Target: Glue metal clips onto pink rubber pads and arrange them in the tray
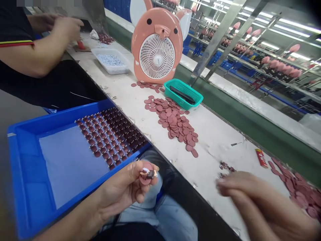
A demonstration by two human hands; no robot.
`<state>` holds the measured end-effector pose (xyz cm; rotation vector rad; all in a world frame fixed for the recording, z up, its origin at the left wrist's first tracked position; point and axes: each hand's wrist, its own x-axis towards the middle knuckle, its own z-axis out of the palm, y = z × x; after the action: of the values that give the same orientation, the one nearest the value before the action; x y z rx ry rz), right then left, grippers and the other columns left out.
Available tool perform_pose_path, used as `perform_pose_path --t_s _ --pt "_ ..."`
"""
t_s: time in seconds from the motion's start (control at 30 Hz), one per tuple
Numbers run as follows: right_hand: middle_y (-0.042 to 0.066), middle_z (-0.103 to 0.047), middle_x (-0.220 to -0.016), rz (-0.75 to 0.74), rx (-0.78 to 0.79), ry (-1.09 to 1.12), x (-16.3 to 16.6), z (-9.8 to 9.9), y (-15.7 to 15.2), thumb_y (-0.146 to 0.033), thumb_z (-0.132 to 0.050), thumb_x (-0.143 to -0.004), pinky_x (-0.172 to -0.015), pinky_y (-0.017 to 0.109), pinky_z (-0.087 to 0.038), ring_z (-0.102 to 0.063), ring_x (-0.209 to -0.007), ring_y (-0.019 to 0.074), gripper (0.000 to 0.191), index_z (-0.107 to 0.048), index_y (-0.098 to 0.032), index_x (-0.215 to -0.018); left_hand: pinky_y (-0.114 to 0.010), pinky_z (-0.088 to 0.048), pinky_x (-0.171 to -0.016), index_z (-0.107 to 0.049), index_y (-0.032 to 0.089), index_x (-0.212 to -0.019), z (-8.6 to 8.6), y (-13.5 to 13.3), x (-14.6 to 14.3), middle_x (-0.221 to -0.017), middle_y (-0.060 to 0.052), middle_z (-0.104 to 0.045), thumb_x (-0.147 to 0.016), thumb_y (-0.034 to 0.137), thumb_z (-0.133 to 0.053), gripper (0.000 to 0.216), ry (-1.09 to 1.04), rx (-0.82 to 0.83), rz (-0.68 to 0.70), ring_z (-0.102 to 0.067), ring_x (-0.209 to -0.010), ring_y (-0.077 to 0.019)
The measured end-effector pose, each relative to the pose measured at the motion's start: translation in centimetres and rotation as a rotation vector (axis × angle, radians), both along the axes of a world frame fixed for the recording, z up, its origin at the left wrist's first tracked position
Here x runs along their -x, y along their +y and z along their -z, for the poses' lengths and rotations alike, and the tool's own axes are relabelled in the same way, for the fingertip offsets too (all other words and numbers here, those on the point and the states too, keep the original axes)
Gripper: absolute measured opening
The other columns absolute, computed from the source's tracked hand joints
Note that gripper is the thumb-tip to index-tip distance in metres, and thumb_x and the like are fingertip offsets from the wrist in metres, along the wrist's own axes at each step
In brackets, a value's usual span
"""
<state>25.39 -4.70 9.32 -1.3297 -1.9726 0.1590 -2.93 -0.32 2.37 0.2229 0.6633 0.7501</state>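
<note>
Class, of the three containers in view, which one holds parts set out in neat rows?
The blue tray, nearest the left hand holding a disc; the white tray holds loose bits, the green basket a dark tool.

The left hand [124,191] pinches a pink disc [146,174] (right hand [253,197] blurred).

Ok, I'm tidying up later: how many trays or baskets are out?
3: a blue tray at the left, a white tray by the co-worker, a green basket beside the fan. Others may be hidden.
</note>
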Motion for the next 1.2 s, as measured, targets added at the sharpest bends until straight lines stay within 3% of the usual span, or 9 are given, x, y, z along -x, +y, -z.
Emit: perform_pose_path --t_s 0.07,0.17,0.37,0.7,0.83,0.93,1.0,1.1,1.2 --pt "0.002 -0.074 -0.089 -0.189 0.096 0.12 5.4 -0.1 0.3 -0.021 -0.065 -0.096 -0.064 0.021 -0.058 -0.072 -0.076 0.0139 0.019 -0.07 -0.029 -0.112 -0.011 -0.05 -0.039 -0.078 0.016 -0.072 0.3 -0.5 0.0 -0.06 -0.001 -0.067 -0.052 0.048 -0.1 0.044 0.032 -0.031 0.042 -0.055 -0.045 -0.0057" --pt "-0.001 -0.07 -0.085 -0.306 0.203 0.256 9.3 0.7 1.2 -0.027 -0.069 -0.096 -0.067 0.018 -0.056 -0.067 -0.073 0.0097 0.02 -0.071 -0.024 -0.116 -0.012 -0.05 -0.039 -0.078 0.015 -0.071 0.9 -1.2 0.3 -0.064 -0.003 -0.069 -0.057 0.051 -0.097 0.043 0.04 -0.08 0.086 -0.053 -0.044 -0.0053" --pt "-0.001 -0.067 -0.083 -0.365 0.242 0.267 10.0 2.5 1.7 -0.027 -0.072 -0.094 -0.063 0.017 -0.052 -0.063 -0.069 0.0078 0.022 -0.074 -0.022 -0.116 -0.013 -0.053 -0.042 -0.08 0.014 -0.072 1.8 -1.6 1.0 -0.066 -0.003 -0.066 -0.06 0.054 -0.094 0.044 -0.018 -0.122 0.091 -0.057 -0.049 -0.0065" --pt "-0.001 -0.067 -0.081 -0.389 0.329 0.286 10.8 3.5 1.9 -0.019 -0.07 -0.095 -0.064 0.017 -0.052 -0.064 -0.071 0.008 0.018 -0.074 -0.022 -0.112 -0.013 -0.057 -0.046 -0.081 0.015 -0.075 2.3 -1.6 1.5 -0.062 0.0 -0.061 -0.065 0.052 -0.093 0.04 -0.05 -0.119 0.1 -0.058 -0.052 -0.0061" --pt "-0.002 -0.069 -0.082 -0.386 0.295 0.317 11.2 3.9 2.3 -0.017 -0.07 -0.094 -0.065 0.015 -0.053 -0.064 -0.07 0.0072 0.016 -0.074 -0.021 -0.109 -0.014 -0.058 -0.045 -0.082 0.015 -0.081 2.6 -1.4 1.8 -0.067 -0.003 -0.066 -0.065 0.057 -0.091 0.046 -0.042 -0.109 0.093 -0.062 -0.055 -0.009" --pt "-0.001 -0.068 -0.08 -0.299 0.174 0.28 11.9 4.9 2.8 -0.016 -0.07 -0.093 -0.061 0.015 -0.054 -0.062 -0.066 0.0073 0.014 -0.074 -0.018 -0.106 -0.016 -0.058 -0.045 -0.082 0.017 -0.099 3.1 -1.2 2.0 -0.085 -0.007 -0.073 -0.063 0.062 -0.09 0.058 0.053 -0.055 -0.014 -0.068 -0.067 -0.0139" --pt "0.0 -0.067 -0.08 -0.221 0.09 0.229 12.6 6.0 3.1 -0.015 -0.069 -0.093 -0.059 0.017 -0.054 -0.062 -0.065 0.0088 0.015 -0.074 -0.018 -0.106 -0.016 -0.057 -0.046 -0.08 0.02 -0.101 3.6 -1.3 2.1 -0.091 -0.006 -0.073 -0.062 0.058 -0.092 0.056 0.198 -0.03 -0.2 -0.066 -0.069 -0.0135" --pt "0.002 -0.068 -0.083 -0.169 0.014 0.189 13.6 8.1 3.7 -0.014 -0.068 -0.093 -0.06 0.02 -0.055 -0.063 -0.068 0.0112 0.019 -0.073 -0.019 -0.11 -0.016 -0.053 -0.045 -0.077 0.022 -0.09 4.4 -1.8 2.3 -0.076 0.0 -0.068 -0.061 0.051 -0.095 0.045 0.427 -0.065 -0.461 -0.057 -0.061 -0.011" --pt "0.003 -0.068 -0.083 -0.156 -0.039 0.161 14.9 10.1 4.3 -0.014 -0.067 -0.094 -0.061 0.022 -0.055 -0.062 -0.068 0.012 0.018 -0.071 -0.017 -0.112 -0.016 -0.049 -0.042 -0.074 0.02 -0.081 4.9 -2.3 2.6 -0.062 0.003 -0.059 -0.063 0.05 -0.094 0.04 0.549 -0.144 -0.544 -0.05 -0.054 -0.0101"
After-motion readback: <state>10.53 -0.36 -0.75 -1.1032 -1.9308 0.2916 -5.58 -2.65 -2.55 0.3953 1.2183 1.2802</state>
